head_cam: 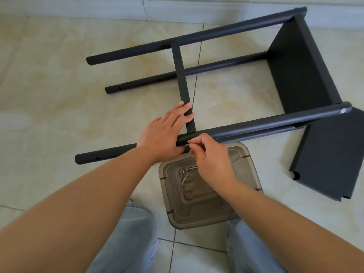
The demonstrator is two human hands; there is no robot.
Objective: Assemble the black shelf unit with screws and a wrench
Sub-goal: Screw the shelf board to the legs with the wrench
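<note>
- Hands meet at the near pole [256, 126] of the black shelf unit [295, 62], which lies on its side on the tiled floor [49, 85].
- Left hand [163, 133] lies mostly open, palm down over the near pole; its fingers [185, 110] stretch forward and spread across the lower end of the flat crossbar [182, 83], just where that bar meets the pole.
- Right hand [208, 154] is curled nearly closed, thumb and forefinger pinched together against the pole's near side, touching the left hand's thumb. Something thin and pale shows at the pinch; it may be a screw, but it is too small to tell for certain.
- Just below the right hand sits a smoky clear plastic tray [250, 162]; a loose screw [184, 178] and a small washer [182, 171] lie in it, near the wrist.
- Beyond both hands run two more poles of the unit, and far off to the right its fitted panel stands on edge.
- Well right of the right hand, a separate black shelf panel [331, 154] lies flat on the floor.
- No wrench can be made out.
</note>
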